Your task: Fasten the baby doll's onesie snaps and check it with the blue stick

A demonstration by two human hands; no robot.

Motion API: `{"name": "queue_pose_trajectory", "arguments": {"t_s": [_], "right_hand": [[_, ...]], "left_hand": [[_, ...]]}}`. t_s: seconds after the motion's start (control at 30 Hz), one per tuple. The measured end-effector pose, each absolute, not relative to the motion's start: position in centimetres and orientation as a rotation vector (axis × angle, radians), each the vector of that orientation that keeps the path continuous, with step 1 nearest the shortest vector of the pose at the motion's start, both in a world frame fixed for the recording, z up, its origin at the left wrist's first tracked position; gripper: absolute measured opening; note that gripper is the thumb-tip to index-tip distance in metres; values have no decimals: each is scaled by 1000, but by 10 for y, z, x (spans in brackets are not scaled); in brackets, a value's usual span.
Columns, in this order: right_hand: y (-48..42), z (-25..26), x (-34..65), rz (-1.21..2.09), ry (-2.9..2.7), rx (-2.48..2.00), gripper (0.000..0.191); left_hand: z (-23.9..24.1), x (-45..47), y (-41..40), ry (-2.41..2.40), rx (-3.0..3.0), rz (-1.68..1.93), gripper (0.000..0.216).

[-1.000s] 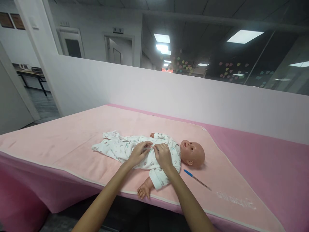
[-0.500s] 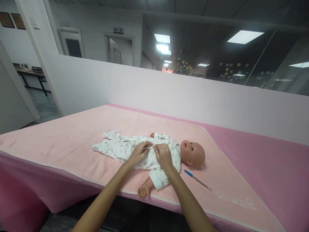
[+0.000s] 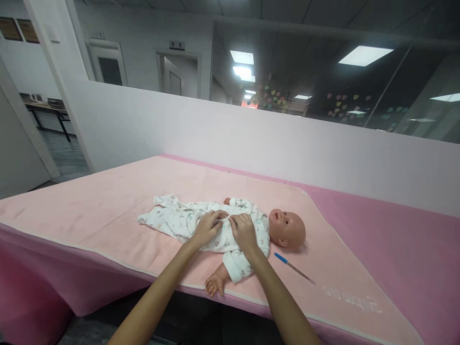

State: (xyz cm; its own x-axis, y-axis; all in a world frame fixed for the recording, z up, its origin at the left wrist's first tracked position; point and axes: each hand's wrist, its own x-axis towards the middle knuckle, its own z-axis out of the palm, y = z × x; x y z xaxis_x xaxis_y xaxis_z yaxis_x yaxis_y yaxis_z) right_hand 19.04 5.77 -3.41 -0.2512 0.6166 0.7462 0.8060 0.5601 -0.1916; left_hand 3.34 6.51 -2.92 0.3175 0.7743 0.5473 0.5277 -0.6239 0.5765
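Note:
A baby doll (image 3: 287, 229) lies on its back on a light pink blanket (image 3: 108, 211), head to the right. It wears a white printed romper (image 3: 176, 220). My left hand (image 3: 208, 227) and my right hand (image 3: 243, 231) rest side by side on the doll's chest. Both pinch the front edges of the romper, fingers curled and meeting at the middle seam. One bare doll hand (image 3: 214, 284) reaches toward the table's near edge.
A pen with a blue cap (image 3: 293, 267) lies on the blanket just right of the doll. The blanket covers a darker pink table (image 3: 395, 239). A low white partition (image 3: 287, 143) runs behind it. A doorway opens at far left.

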Motion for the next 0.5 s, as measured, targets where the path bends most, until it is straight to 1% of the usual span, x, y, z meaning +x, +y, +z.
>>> {"name": "queue_pose_trajectory", "arguments": {"t_s": [0.23, 0.5], "right_hand": [[58, -34, 190, -291, -1970, -1143, 24], [58, -34, 190, -290, -1957, -1138, 22]], "left_hand": [[-28, 34, 64, 1095, 2184, 1268, 18], [-23, 36, 59, 1196, 2260, 1264, 14]]}}
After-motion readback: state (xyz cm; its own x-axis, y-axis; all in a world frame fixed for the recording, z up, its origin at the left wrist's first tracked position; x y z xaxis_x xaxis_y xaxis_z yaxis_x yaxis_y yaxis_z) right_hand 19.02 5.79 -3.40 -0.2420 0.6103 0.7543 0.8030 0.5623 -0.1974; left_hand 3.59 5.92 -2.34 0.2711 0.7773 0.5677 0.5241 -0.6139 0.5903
